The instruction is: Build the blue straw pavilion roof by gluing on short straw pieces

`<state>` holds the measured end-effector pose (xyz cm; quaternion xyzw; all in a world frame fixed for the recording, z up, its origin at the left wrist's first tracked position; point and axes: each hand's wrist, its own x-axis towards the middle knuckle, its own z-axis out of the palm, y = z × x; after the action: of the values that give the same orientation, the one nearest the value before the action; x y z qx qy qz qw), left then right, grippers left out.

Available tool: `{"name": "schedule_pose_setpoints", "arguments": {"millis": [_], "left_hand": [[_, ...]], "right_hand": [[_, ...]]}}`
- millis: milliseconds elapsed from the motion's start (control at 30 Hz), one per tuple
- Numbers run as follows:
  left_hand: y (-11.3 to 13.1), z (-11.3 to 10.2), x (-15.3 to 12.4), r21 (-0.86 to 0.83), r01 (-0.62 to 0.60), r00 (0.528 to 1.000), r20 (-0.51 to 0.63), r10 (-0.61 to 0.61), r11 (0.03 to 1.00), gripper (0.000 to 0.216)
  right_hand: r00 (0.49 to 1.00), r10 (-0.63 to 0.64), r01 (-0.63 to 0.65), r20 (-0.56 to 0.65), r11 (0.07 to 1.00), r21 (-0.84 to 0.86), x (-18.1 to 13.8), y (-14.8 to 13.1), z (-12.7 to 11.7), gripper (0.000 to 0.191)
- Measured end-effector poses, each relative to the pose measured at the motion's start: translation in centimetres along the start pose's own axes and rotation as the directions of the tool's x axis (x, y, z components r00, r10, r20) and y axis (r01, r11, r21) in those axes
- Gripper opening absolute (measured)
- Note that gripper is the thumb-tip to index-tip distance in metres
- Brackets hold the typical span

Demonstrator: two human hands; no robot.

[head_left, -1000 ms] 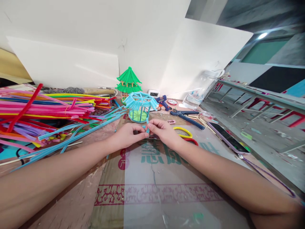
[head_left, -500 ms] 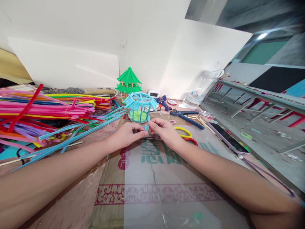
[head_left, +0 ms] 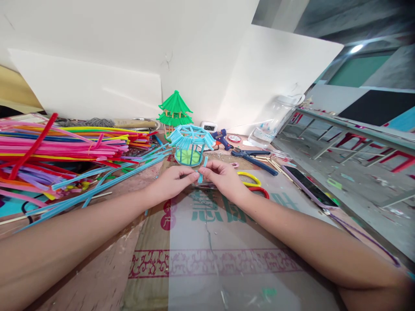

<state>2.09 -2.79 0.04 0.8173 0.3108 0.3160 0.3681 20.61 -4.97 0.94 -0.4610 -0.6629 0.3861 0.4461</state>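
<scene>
My left hand [head_left: 173, 179] and my right hand [head_left: 222, 175] meet over the table, both pinched on a short light-blue pipe cleaner piece [head_left: 201, 169] that stands nearly upright between the fingertips. Just behind it stands a small light-blue pipe cleaner pavilion [head_left: 190, 144] with a green floor. A green pavilion model [head_left: 175, 111] stands further back against the white board.
A big pile of coloured pipe cleaners [head_left: 65, 147] fills the left. Long blue pipe cleaners [head_left: 106, 183] lie beside it. Blue pliers [head_left: 254, 157], a glue gun [head_left: 222, 138], yellow and red scissors handles [head_left: 251, 181], a phone [head_left: 308, 186] and a plastic jar [head_left: 275, 116] lie to the right. Taped cardboard [head_left: 207, 250] covers the table.
The blue piece has been turned more upright and lifted slightly between my fingertips; both hands stay almost in place.
</scene>
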Motion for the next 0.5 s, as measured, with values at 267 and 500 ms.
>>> {"name": "schedule_pose_setpoints", "arguments": {"millis": [267, 500], "left_hand": [[0.33, 0.20, 0.05, -0.087, 0.108, 0.992, -0.057, -0.113, 0.990, 0.031], [-0.03, 0.37, 0.17, -0.184, 0.176, 0.979, -0.066, -0.191, 0.967, 0.032]], "right_hand": [[1.000, -0.012, 0.012, 0.007, 1.000, -0.008, -0.08, -0.25, -0.03, 0.033], [0.995, -0.100, 0.099, -0.010, 0.992, -0.079, -0.09, -0.25, 0.30, 0.028]]}}
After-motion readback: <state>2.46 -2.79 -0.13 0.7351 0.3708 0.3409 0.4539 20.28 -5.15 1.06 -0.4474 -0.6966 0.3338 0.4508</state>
